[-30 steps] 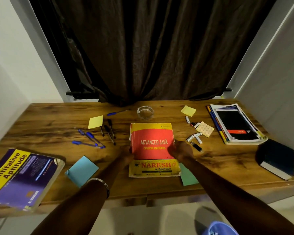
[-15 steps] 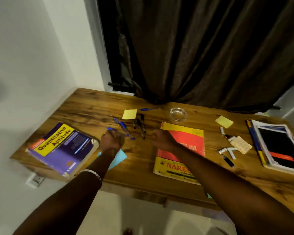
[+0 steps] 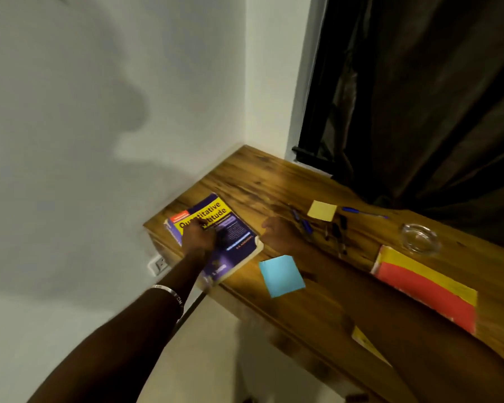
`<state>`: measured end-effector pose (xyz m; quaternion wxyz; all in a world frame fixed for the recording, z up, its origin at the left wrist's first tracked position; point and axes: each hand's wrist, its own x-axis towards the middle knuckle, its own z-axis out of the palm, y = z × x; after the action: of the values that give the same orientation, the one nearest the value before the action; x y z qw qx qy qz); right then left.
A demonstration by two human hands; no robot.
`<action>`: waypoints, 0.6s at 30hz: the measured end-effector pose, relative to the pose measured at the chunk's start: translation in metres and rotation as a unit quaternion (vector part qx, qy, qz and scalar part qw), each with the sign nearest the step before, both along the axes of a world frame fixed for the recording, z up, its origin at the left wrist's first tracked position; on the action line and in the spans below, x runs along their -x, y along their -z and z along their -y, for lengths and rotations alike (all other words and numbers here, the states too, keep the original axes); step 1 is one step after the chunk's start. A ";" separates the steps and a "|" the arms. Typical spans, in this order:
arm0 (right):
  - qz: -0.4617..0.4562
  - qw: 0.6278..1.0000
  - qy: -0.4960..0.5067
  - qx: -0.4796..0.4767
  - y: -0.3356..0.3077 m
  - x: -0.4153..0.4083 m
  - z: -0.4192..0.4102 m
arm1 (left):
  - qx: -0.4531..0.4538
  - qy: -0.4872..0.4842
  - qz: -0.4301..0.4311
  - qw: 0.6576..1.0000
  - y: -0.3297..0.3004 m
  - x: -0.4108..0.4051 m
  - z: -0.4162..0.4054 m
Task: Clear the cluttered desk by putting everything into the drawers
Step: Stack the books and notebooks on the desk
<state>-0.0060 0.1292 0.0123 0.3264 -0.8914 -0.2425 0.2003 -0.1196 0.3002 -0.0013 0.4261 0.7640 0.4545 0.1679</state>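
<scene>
A thick purple and yellow book titled Quantitative Aptitude (image 3: 236,231) lies at the desk's left front corner, overhanging the edge. My left hand (image 3: 200,235) rests on its cover with the fingers laid over the title. My right hand (image 3: 280,231) hovers just right of the book's edge, fingers loosely curled, with nothing in it; the view is blurred. A blue sticky note (image 3: 281,274) lies in front of the right hand. A red and yellow book (image 3: 425,283) lies further right.
On the wooden desk (image 3: 259,175) lie a yellow sticky note (image 3: 322,210), several pens (image 3: 336,235), a blue pen (image 3: 361,211) and a glass ashtray (image 3: 419,238). A white wall bounds the left side, with a socket (image 3: 157,264) below. A dark curtain hangs behind.
Both hands have left the red and yellow book and swung left. The left hand now lies on the purple book, the right beside it. The view turned left.
</scene>
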 end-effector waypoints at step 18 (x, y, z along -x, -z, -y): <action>-0.148 0.989 0.007 -0.009 0.023 0.007 -0.062 | 0.429 -0.066 0.049 0.899 0.031 0.037 -0.037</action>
<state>-0.0134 0.1913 -0.0105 0.3681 -0.8508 -0.1867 0.3253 -0.1565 0.3371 -0.0320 0.7223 0.4662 0.5104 0.0215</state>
